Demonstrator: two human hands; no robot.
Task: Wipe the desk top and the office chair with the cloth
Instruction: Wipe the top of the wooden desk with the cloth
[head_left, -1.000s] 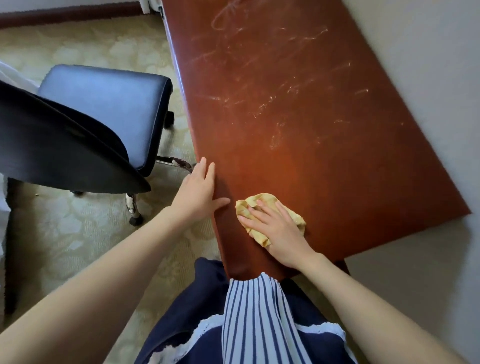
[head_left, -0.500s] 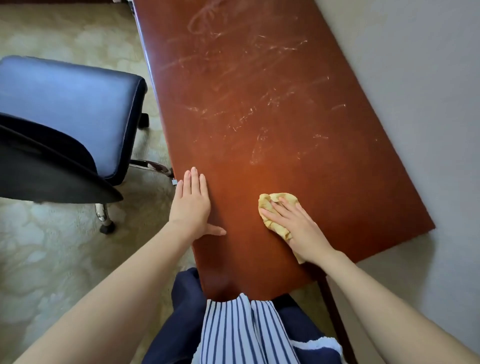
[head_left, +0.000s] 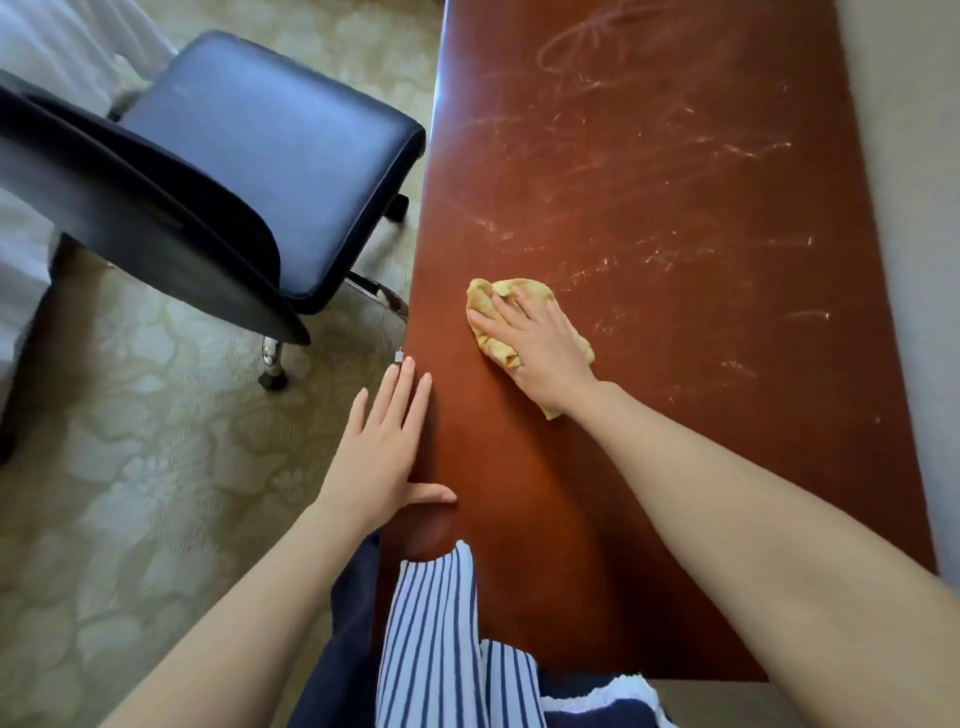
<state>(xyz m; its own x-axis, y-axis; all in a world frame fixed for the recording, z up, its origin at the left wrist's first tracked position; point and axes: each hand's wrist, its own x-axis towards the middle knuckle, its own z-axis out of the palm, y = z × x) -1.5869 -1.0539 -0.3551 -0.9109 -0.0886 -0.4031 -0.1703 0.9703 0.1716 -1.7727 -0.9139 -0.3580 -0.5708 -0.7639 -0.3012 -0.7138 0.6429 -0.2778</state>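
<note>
Head view, the only one I get: the right hand (head_left: 540, 343) lies flat on the yellow cloth (head_left: 485, 299), fingers (head_left: 493, 325) spread wide and pressing it onto the worktop (head_left: 675, 208), not gripping. I judge the flat palm spreads the load so the bunched cloth drags evenly. The cloth sits under and just ahead of those fingers, near the worktop's left edge, with a tail poking out beside the wrist. The left hand (head_left: 382, 441) is flat too, fingers (head_left: 402, 389) straight and close together along the worktop's left edge, thumb out on the surface, holding nothing. It looks like a brace for leaning in. Pale streaks (head_left: 649, 260) cover the worktop ahead and to the right of the right fingers, so I judge most of the top is not yet wiped. The office chair (head_left: 270, 135) stands on the carpet (head_left: 130, 493) ahead and left of the left fingers, apart from both hands, with its seat close to the worktop edge. It is untouched, so I'd say its turn comes after.
</note>
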